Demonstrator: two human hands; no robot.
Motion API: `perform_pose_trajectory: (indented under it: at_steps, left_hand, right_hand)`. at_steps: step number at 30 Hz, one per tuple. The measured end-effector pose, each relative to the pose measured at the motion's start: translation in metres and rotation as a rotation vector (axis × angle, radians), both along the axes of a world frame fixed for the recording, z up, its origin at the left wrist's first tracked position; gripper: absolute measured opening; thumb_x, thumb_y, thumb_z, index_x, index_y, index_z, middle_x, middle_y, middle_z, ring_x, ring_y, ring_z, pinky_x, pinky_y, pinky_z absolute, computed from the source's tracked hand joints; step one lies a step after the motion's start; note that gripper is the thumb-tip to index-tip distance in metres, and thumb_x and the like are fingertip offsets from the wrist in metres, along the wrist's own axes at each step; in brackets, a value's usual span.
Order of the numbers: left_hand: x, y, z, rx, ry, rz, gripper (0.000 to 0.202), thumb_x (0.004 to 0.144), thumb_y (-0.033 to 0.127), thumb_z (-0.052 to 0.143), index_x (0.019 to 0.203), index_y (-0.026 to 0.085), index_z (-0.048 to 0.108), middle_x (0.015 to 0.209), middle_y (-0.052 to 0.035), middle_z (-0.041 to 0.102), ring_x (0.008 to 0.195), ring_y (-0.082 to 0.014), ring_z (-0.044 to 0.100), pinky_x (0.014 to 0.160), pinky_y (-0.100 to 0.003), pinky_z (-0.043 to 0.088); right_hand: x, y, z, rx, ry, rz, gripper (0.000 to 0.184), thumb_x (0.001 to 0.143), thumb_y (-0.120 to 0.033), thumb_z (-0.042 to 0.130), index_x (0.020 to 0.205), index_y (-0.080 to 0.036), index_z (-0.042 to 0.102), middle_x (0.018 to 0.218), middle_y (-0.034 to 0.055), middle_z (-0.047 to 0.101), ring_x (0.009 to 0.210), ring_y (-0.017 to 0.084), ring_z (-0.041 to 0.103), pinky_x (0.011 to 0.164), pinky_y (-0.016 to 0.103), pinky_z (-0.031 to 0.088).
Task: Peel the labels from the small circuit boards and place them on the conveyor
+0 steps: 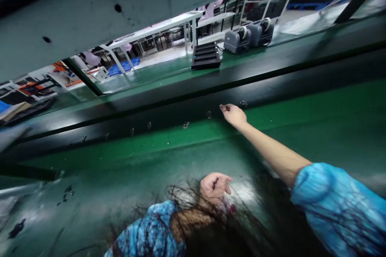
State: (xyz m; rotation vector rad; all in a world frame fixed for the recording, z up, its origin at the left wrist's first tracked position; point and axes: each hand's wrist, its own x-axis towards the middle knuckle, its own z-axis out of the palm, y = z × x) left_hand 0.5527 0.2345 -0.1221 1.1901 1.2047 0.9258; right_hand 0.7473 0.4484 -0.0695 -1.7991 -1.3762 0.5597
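Observation:
My right hand is stretched far out over the green bench to the dark conveyor belt. Its fingers are pinched together beside a row of several small dark metal parts lying on the belt; what the fingers hold, if anything, is too small to see. My left hand rests close to me on the green surface, curled into a loose fist with nothing visible in it. Both arms wear blue sleeves. Loose strands of dark hair hang across the bottom of the view and partly cover the left wrist.
Beyond the belt, on a far green ledge, stand a black stepped rack and two grey tape dispensers. White tables and blue crates lie further back. Small dark bits are scattered at the lower left.

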Motion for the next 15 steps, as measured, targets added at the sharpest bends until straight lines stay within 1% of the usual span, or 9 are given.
perform_pose_trajectory:
  at_steps: [1, 3, 5, 6, 8, 10, 12, 14, 15]
  left_hand:
    - [0.000, 0.004, 0.001, 0.009, 0.009, 0.030, 0.036, 0.082, 0.061, 0.066, 0.077, 0.027, 0.077, 0.056, -0.0026, 0.063, 0.056, -0.0243, 0.062, 0.062, -0.039, 0.053]
    - [-0.001, 0.013, 0.005, 0.026, 0.029, 0.102, 0.031, 0.089, 0.054, 0.060, 0.087, 0.027, 0.076, 0.060, -0.0011, 0.062, 0.060, -0.0239, 0.063, 0.064, -0.038, 0.055]
    - [-0.001, 0.020, 0.010, 0.038, 0.043, 0.164, 0.028, 0.098, 0.044, 0.053, 0.095, 0.026, 0.074, 0.065, -0.0002, 0.061, 0.064, -0.0217, 0.063, 0.065, -0.034, 0.055]
    - [0.000, 0.023, 0.012, 0.041, 0.047, 0.182, 0.028, 0.100, 0.039, 0.049, 0.097, 0.025, 0.073, 0.066, 0.0003, 0.060, 0.065, -0.0203, 0.062, 0.065, -0.032, 0.055]
    - [0.002, 0.024, 0.014, 0.041, 0.053, 0.190, 0.028, 0.103, 0.030, 0.046, 0.100, 0.023, 0.073, 0.067, 0.0011, 0.059, 0.065, -0.0179, 0.062, 0.065, -0.027, 0.054]
    - [0.005, 0.020, 0.014, 0.042, 0.065, 0.172, 0.029, 0.103, 0.024, 0.044, 0.102, 0.022, 0.073, 0.069, 0.0011, 0.061, 0.067, -0.0168, 0.063, 0.066, -0.025, 0.055]
    - [0.007, 0.011, 0.015, 0.056, 0.081, 0.137, 0.032, 0.104, 0.024, 0.042, 0.105, 0.021, 0.074, 0.072, -0.0005, 0.065, 0.069, -0.0175, 0.066, 0.068, -0.026, 0.058]
    - [0.005, 0.001, 0.017, 0.105, 0.094, 0.088, 0.031, 0.104, 0.026, 0.044, 0.106, 0.021, 0.075, 0.083, -0.0045, 0.073, 0.080, -0.0203, 0.071, 0.078, -0.032, 0.063]
    - [0.002, -0.004, 0.019, 0.142, 0.098, 0.055, 0.027, 0.101, 0.028, 0.051, 0.104, 0.022, 0.077, 0.091, -0.0065, 0.077, 0.088, -0.0227, 0.073, 0.085, -0.037, 0.064]
  right_hand:
    - [0.000, -0.006, 0.003, 0.024, 0.005, 0.010, 0.051, 0.099, -0.066, 0.059, 0.099, -0.017, 0.074, 0.093, 0.0082, 0.079, 0.087, 0.020, 0.073, 0.087, 0.042, 0.061]
    - [-0.002, -0.041, 0.003, 0.081, 0.034, 0.088, 0.057, 0.098, -0.070, 0.053, 0.093, -0.018, 0.075, 0.091, 0.0125, 0.080, 0.088, 0.024, 0.074, 0.087, 0.043, 0.060]
    - [-0.009, -0.099, -0.004, 0.103, 0.074, 0.222, 0.057, 0.096, -0.071, 0.050, 0.088, -0.021, 0.075, 0.084, 0.0099, 0.080, 0.081, 0.025, 0.075, 0.079, 0.040, 0.063]
    - [-0.014, -0.131, -0.008, 0.103, 0.090, 0.292, 0.052, 0.094, -0.068, 0.053, 0.088, -0.022, 0.076, 0.083, 0.0080, 0.081, 0.079, 0.024, 0.076, 0.077, 0.039, 0.064]
    - [-0.025, -0.193, -0.015, 0.102, 0.107, 0.393, 0.037, 0.089, -0.059, 0.066, 0.100, -0.027, 0.079, 0.084, 0.0044, 0.082, 0.073, 0.024, 0.077, 0.071, 0.038, 0.066]
    - [-0.035, -0.238, -0.020, 0.206, 0.077, 0.455, 0.031, 0.083, -0.049, 0.077, 0.109, -0.032, 0.078, 0.085, 0.0026, 0.083, 0.070, 0.027, 0.079, 0.064, 0.040, 0.068]
    - [-0.040, -0.263, -0.025, 0.254, 0.079, 0.419, 0.030, 0.086, -0.039, 0.076, 0.115, -0.037, 0.075, 0.086, 0.0005, 0.083, 0.069, 0.028, 0.079, 0.061, 0.040, 0.068]
    - [-0.039, -0.270, -0.031, 0.211, 0.174, 0.362, 0.028, 0.091, -0.034, 0.072, 0.118, -0.040, 0.073, 0.086, -0.0011, 0.082, 0.069, 0.027, 0.079, 0.062, 0.039, 0.069]
    - [-0.037, -0.270, -0.033, 0.170, 0.246, 0.338, 0.027, 0.092, -0.035, 0.071, 0.118, -0.040, 0.073, 0.086, -0.0014, 0.082, 0.069, 0.026, 0.079, 0.063, 0.038, 0.069]
